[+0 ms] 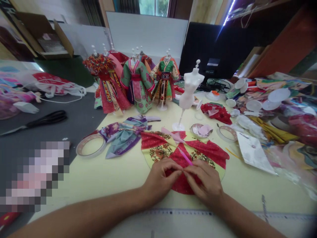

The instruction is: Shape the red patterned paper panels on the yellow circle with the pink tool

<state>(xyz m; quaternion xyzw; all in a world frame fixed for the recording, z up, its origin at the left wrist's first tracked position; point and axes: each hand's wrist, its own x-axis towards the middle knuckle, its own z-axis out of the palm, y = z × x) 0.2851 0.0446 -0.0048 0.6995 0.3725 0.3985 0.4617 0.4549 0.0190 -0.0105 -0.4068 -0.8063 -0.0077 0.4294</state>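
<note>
My left hand point(163, 175) and my right hand point(205, 180) meet fingertip to fingertip over a round piece of red and yellow floral fabric point(184, 186). Both pinch closed; whatever lies between the fingertips is too small to make out. A slim pink pen-like stick point(185, 156) runs from my right fingers up over the cloth, its lower end tucked at the hand. Pale pink fabric point(175, 135) gathers at the far edge of the round piece. Just beyond it stands a bare white doll mannequin point(190, 86).
Dressed doll forms point(136, 82) stand at the back. Left are a tape roll point(80, 147), purple-teal doll clothing point(126, 135) and black-handled scissors point(47, 119). Another tape roll point(226, 133), a white packet point(256, 153) and piled fabrics lie right. A ruler point(190, 212) crosses the front.
</note>
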